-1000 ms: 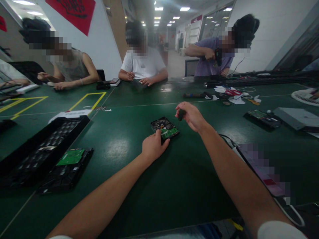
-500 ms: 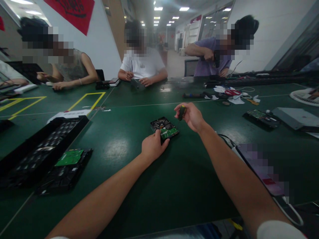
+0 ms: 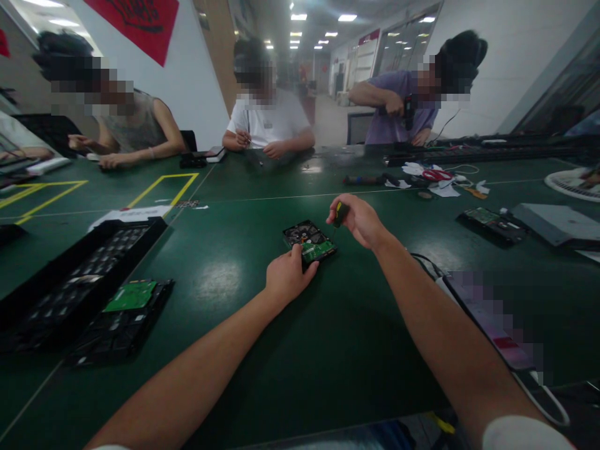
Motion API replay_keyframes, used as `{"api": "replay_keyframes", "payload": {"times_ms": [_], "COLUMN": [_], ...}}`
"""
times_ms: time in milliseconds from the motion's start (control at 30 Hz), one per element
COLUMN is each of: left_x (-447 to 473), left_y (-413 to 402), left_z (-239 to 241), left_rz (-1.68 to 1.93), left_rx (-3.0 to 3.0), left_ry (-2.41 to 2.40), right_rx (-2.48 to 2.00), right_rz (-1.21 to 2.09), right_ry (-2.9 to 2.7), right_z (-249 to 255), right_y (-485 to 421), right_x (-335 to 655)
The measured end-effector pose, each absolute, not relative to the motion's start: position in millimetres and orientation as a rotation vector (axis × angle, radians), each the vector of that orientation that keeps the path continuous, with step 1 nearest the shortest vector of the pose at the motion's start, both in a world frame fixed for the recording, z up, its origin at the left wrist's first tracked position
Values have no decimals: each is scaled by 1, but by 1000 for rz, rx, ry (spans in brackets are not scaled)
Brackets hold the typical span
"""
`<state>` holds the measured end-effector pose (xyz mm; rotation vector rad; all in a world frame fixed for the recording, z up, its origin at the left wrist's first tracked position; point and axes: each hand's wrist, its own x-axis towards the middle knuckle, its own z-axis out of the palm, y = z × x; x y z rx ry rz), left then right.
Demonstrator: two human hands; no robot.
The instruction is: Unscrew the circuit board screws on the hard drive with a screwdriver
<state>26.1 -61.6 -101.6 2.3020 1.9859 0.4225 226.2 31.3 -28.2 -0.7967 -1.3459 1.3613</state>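
Observation:
A hard drive lies on the green table, its green circuit board facing up on the near side. My left hand grips its near left edge, with the thumb on top and the other fingers partly hidden. Just right of the drive, my right hand is closed around a dark screwdriver with yellow on its handle. The thin shaft points down beside the drive's right edge; whether its tip touches anything I cannot tell.
A second hard drive lies left beside a long black tray. Another drive and a grey metal box are at right. A phone-like device with cables lies near my right forearm. Several people work across the table.
The screwdriver has tilted and its shaft now shows near the drive's right edge. My left hand and the drive stay put. Across the table, a person's hands have shifted slightly.

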Motion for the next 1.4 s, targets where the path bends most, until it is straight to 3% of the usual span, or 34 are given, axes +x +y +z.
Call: {"api": "replay_keyframes", "payload": {"times_ms": [767, 967, 1167, 1400], "left_x": [27, 27, 27, 26], "left_y": [-62, -62, -62, -61], "left_z": [-100, -100, -99, -101], "left_rz": [387, 390, 394, 436], "left_rx": [2285, 2298, 2257, 2229], "left_ry": [2004, 2012, 2011, 1980], "right_rx": [-783, -923, -1181, -1061], "right_rz": [1355, 1066, 378, 352], "right_ry": [-1386, -1561, -1814, -1725], "right_z": [-26, -23, -12, 3], "right_y": [28, 26, 19, 5], "right_x": [227, 226, 229, 223]}}
